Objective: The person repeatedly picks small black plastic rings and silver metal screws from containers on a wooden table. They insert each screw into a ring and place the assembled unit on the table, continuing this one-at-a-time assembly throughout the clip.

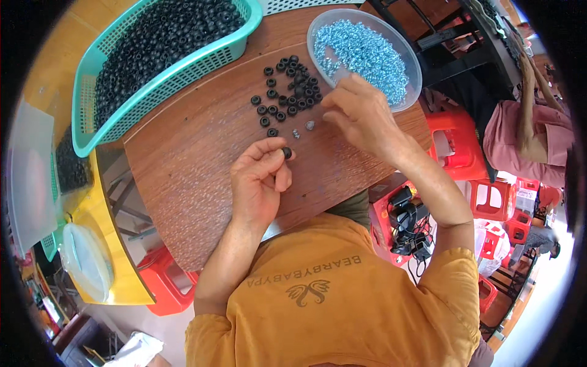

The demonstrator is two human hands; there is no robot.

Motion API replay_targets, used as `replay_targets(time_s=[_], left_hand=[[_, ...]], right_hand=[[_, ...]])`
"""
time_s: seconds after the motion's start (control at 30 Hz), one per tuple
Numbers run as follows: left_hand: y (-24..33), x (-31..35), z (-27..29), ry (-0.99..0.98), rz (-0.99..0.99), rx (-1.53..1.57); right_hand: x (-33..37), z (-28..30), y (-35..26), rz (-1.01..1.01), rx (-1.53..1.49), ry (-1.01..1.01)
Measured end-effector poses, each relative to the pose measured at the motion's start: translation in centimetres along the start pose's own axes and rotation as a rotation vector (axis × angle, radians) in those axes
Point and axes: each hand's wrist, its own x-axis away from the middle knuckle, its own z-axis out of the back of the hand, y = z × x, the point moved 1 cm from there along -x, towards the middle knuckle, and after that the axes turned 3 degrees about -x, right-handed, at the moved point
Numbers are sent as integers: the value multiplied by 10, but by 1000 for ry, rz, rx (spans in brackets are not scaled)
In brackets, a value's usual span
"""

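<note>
Between the thumb and fingers of my left hand [260,174] is a small round black cap [287,152], held just above the brown table. My right hand [364,116] is over the near left rim of a clear plastic bowl [414,92]. Its fingers are bent and slightly apart, with nothing visible between them. Shiny light-blue small pieces [367,52] fill much of the bowl. Several black ring-like caps [272,109] lie loose on the table beyond my hands, some heaped close together. Two small clear or silvery pieces [310,125] rest between my hands.
A turquoise plastic basket [177,92] heaped with black caps [165,43] stands at the far left of the wooden table [183,183]. Red stools [452,144] are on the right, near black adapters and cables [409,223]. Another person in pink [526,137] sits at the right.
</note>
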Motion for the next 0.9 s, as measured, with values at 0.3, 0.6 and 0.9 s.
replay_targets(time_s=[0.3, 0.6, 0.9], left_hand=[[-1, 2, -2, 4, -17, -24], [-1, 1, 0, -17, -25, 3], [-1, 2, -3, 7, -20, -26]], right_hand=[[23, -11, -11, -76, -51, 2], [11, 11, 8, -55, 74, 219], [-25, 2, 65, -65, 336, 45]])
